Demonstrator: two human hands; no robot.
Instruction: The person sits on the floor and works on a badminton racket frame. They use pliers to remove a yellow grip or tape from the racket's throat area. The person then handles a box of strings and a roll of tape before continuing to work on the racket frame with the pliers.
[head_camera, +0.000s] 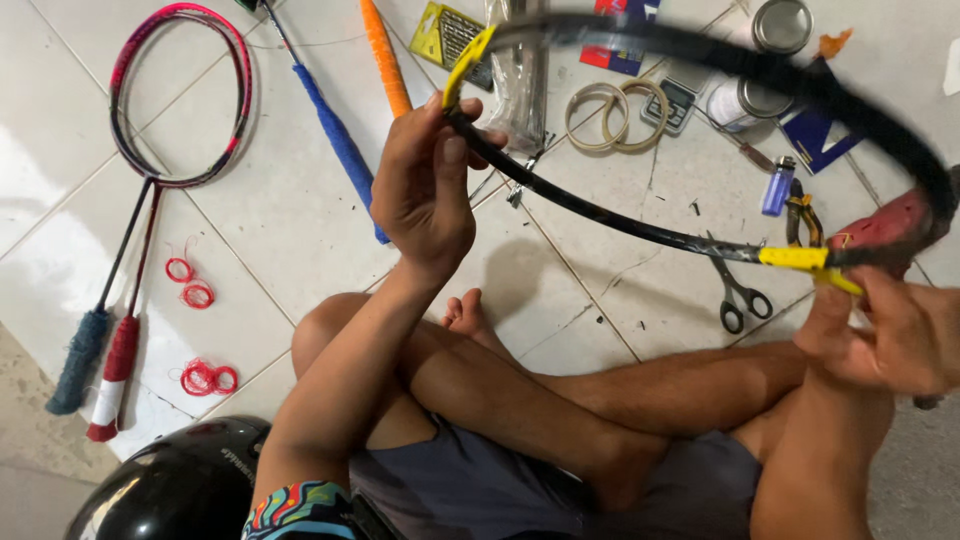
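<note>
Above the crossed legs, the left hand (425, 185) is gripping the black racket frame (620, 215) near its yellow end, fingers closed around it. Right hand (895, 335) is pinching the yellow-taped section. Scissors (738, 285) are lying on the tiled floor (290, 210) beneath.

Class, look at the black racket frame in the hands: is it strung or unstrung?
Unstrung: the frame shows floor tiles straight through, with no strings across.

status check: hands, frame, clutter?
Left hand and right hand both grip black racket frame, held above legs. Scissors, lighter, tape rolls on floor below.
</note>
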